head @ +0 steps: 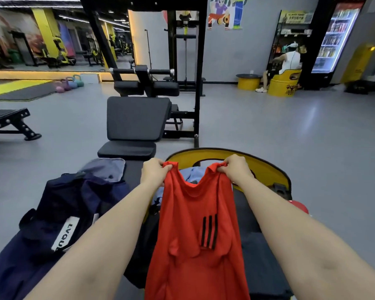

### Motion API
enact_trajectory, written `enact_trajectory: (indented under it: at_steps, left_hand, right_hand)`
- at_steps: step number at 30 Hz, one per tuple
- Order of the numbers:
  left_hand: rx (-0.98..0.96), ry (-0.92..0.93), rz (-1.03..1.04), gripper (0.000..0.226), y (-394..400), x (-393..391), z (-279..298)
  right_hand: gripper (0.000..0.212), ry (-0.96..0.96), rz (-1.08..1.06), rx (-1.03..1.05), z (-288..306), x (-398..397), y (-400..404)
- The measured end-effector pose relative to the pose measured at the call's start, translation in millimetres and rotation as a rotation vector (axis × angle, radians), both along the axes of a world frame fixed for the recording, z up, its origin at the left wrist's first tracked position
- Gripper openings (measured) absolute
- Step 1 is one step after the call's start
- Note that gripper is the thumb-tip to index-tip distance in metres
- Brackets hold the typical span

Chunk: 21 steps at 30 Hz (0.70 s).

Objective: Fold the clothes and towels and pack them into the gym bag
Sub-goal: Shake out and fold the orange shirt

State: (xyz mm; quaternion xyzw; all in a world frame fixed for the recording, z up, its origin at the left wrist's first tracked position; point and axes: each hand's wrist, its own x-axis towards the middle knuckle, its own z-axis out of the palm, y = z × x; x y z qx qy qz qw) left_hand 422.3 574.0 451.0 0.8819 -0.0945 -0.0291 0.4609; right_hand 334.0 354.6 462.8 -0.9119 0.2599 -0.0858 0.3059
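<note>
I hold the red sleeveless shirt (195, 234) up in front of me with both arms stretched forward. My left hand (154, 171) pinches its left shoulder strap, fingers curled tight around the bunched fabric, and my right hand (236, 168) pinches the right strap the same way, so each grip is clenched on the shirt. The shirt hangs down from my hands, neckline dipping between them, three black stripes on its front, its lower part running out of view at the bottom edge.

The navy gym bag (59, 213) sits to my left on the black tabletop (247, 213), its top gaping open, a white label with dark letters on its side. A grey-blue garment (108, 166) lies at the far end of the bag. Just behind the shirt's neckline a light blue cloth (193, 174) shows, lying on the tabletop in front of a yellow, black-rimmed curved seat back (266, 167).

Farther off stand a black padded bench (136, 118), a weight machine frame (186, 61), coloured kettlebells (69, 83) on the grey floor (290, 131), and a person seated on a yellow drum (284, 83) beside a lit drinks fridge (333, 37).
</note>
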Motion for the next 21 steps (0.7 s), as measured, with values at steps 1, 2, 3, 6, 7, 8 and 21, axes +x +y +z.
enact_trajectory:
  at_steps: [1,2,3,6,7,8,21]
  left_hand:
    - [-0.004,-0.002,0.008,0.014,-5.9,11.6,-3.7]
    - [-0.001,-0.007,0.013,0.014,-12.0,23.7,-8.1]
    - [0.009,-0.011,0.018,0.015,-18.1,35.8,-12.4]
    - [0.044,-0.029,0.035,0.022,-35.6,72.9,-27.5]
    - [0.045,-0.035,0.044,0.024,-40.9,86.1,-33.1]
    - [0.041,-0.044,0.054,0.024,-45.7,99.3,-38.8]
    - [0.192,-0.02,0.003,0.033,-80.2,158.5,-124.9]
  right_hand:
    - [0.018,0.001,-0.003,-0.006,-4.8,13.3,-5.1]
    - [0.018,0.004,-0.007,-0.013,-10.2,26.9,-10.7]
    - [0.018,0.008,-0.013,-0.018,-15.4,40.4,-16.3]
    - [0.021,0.007,-0.041,-0.019,-32.3,77.7,-33.7]
    - [0.021,0.0,-0.051,-0.023,-38.1,89.1,-39.8]
    - [0.02,-0.006,-0.063,-0.027,-43.9,100.0,-45.7]
    - [0.031,0.044,-0.109,-0.072,-133.1,166.8,-68.8]
